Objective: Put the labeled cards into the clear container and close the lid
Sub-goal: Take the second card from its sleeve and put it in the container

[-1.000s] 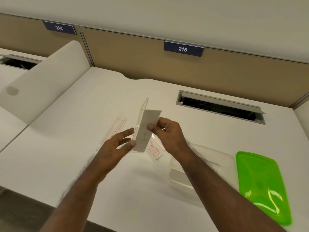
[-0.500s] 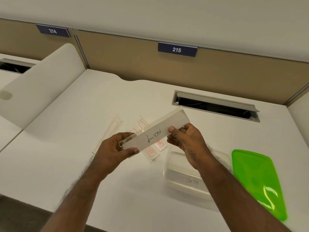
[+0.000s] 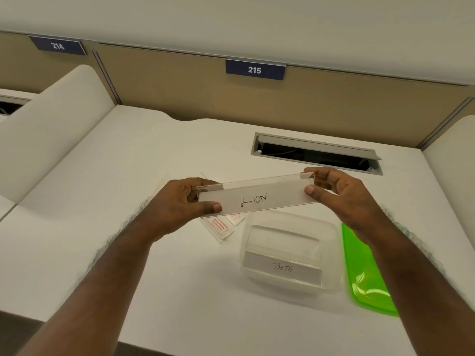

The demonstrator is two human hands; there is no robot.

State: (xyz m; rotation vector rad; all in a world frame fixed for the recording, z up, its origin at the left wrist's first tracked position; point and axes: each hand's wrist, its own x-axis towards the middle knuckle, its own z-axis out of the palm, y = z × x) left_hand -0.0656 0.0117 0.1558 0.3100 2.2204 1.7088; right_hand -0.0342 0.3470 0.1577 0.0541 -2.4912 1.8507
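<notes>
I read "LION" in black handwriting on the card point(image 3: 257, 197) I am holding up above the worktop point(image 3: 115, 253). The card sits in a clear sleeve and lies nearly level, its right end a little higher. My left hand point(image 3: 180, 205) has its grip closed on the left end, thumb on the front face and fingers behind. My right hand point(image 3: 339, 195) has its grip closed on the right end the same way, thumb pressed to the front near the lower corner.

Below the card, and a little to the right, the container point(image 3: 290, 255) stands open on the worktop. Inside it lies a second card point(image 3: 282, 268) marked "BETA", also handwritten in black. The held card is in the air, well apart from the container's rim and toward its far side.

The green lid point(image 3: 365, 276) lies flat on the worktop just right of the container, partly hidden by my right forearm.

More clear sleeves point(image 3: 221, 227) with red printing lie on the worktop under my left hand; the red print is too small to read.

On the partition behind, a blue plate point(image 3: 255, 70) reads "215", and another plate point(image 3: 57, 45) to the left reads "214". A cable slot point(image 3: 316, 152) is set into the worktop beyond my hands.
</notes>
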